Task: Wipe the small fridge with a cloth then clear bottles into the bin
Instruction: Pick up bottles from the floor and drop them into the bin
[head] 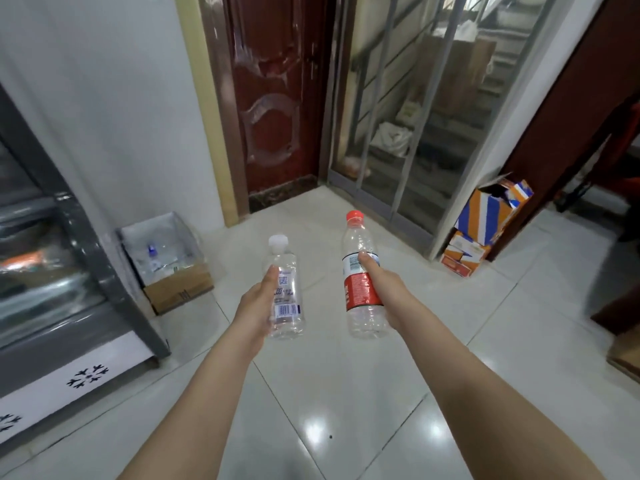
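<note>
Near-upright, caps up: white-cap bottle [288, 318], red-cap bottle [360, 292].

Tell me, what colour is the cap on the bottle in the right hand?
Red, on the red-labelled bottle that the right hand grips; head view.

The fridge [52, 271] is cut off by the left edge. What is inside it is a blur behind the shiny glass. In the bin [180, 289] lie see-through things too blurry to name. The left hand [254, 303] holds the white-cap bottle [287, 317], and its fingers are hidden behind it. The right hand [382, 289] holds the red-cap bottle [360, 244], and only its thumb shows. The words on both labels are too small to read. Both arms run off the bottom edge. A brown thing [625, 355] is cut off by the right edge.
</note>
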Tool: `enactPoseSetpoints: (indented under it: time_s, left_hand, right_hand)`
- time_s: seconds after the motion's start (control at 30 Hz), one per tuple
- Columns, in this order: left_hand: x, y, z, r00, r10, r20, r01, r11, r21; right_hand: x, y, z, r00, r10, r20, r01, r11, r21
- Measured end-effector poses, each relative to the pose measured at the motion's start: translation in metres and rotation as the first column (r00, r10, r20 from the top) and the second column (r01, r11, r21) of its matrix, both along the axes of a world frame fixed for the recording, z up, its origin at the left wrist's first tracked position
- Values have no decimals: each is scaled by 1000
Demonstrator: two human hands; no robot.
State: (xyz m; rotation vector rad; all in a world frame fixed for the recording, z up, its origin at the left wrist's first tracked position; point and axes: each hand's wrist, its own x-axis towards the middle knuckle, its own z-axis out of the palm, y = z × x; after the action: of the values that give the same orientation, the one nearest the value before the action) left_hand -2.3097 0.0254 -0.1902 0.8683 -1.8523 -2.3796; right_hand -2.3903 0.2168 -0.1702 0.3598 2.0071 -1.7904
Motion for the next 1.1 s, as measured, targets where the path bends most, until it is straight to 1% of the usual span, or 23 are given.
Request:
enactPoseSetpoints:
  time_s: [0.17, 0.27, 0.33, 0.5, 0.63, 0.83, 0.9, 0.97, 1.1]
  left_hand:
    - [-64, -48, -7, 991, 132, 22, -132, 991, 15]
    - [-104, -70, -13, 982, 190, 7, -190, 982, -3]
    - [-133, -84, -20, 974, 227, 27, -226, 974, -19]
    - [-215, -130, -35, 926, 364, 99, -362, 931, -37]
    - [-274, -160, -30, 883, 452, 129, -446, 892, -72]
    - [-327, -220, -33, 804, 576, 146, -574, 817, -66]
    - [-339, -237, -35, 782, 603, 155, -603, 796, -56]
    - [-355, -263, -47, 750, 637, 178, -644, 765, -19]
    - [-387, -332, -62, 734, 659, 163, -674, 736, 63]
  right_hand:
    - [-85, -62, -4, 997, 77, -14, -77, 997, -25]
    - [-137, -99, -17, 991, 132, 9, -132, 990, -46]
    - [-176, -123, -28, 985, 167, 37, -164, 984, -63]
    - [-283, -185, -52, 949, 301, 91, -294, 952, -79]
    - [-357, -238, -56, 906, 410, 105, -403, 912, -82]
    - [-425, -322, -66, 823, 555, 126, -549, 832, -80]
    - [-438, -345, -69, 810, 573, 123, -570, 820, -63]
    - [-457, -374, -76, 800, 586, 129, -586, 809, -44]
    - [-503, -436, -87, 765, 628, 141, -636, 772, 13]
